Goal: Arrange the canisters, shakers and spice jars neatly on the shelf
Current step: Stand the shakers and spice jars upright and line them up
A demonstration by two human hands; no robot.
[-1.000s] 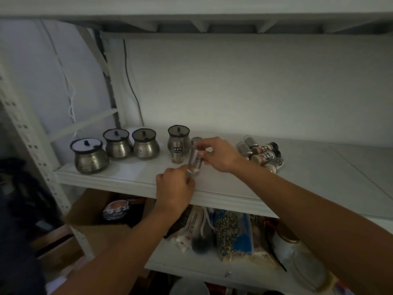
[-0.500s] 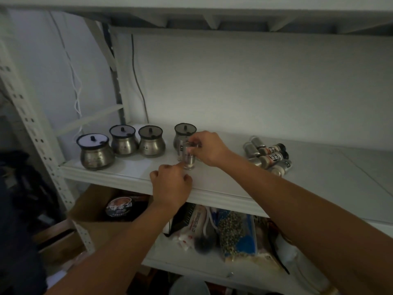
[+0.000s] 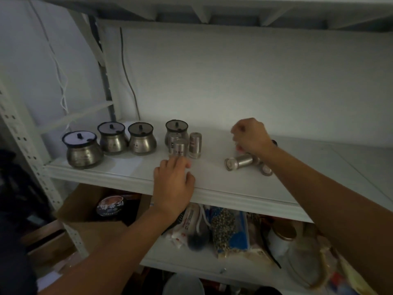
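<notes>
Four round metal canisters with dark lids stand on the white shelf (image 3: 212, 188): canister one (image 3: 81, 151), canister two (image 3: 112, 139), canister three (image 3: 142, 142) and a fourth canister (image 3: 177, 128) further right. In front of the fourth stand three upright steel shakers (image 3: 179, 147), the rightmost shaker (image 3: 195, 145) apart from any hand. A steel jar (image 3: 240, 161) lies on its side, another lying jar (image 3: 266, 169) beside it. My right hand (image 3: 252, 136), blurred and curled, hovers over that pile and hides the other jars. My left hand (image 3: 173, 184) rests empty on the shelf's front edge.
A dark cable (image 3: 127, 77) hangs down the back wall. Below, a cardboard box (image 3: 85, 222) holds a round tin (image 3: 110, 206), and the lower shelf carries bags of food (image 3: 225, 228) and a glass jar (image 3: 306, 258). The perforated upright (image 3: 25, 145) stands at left.
My right hand set its shaker upright beside the other two, let go, and moved right to the lying jars. My left hand stayed at the shelf edge.
</notes>
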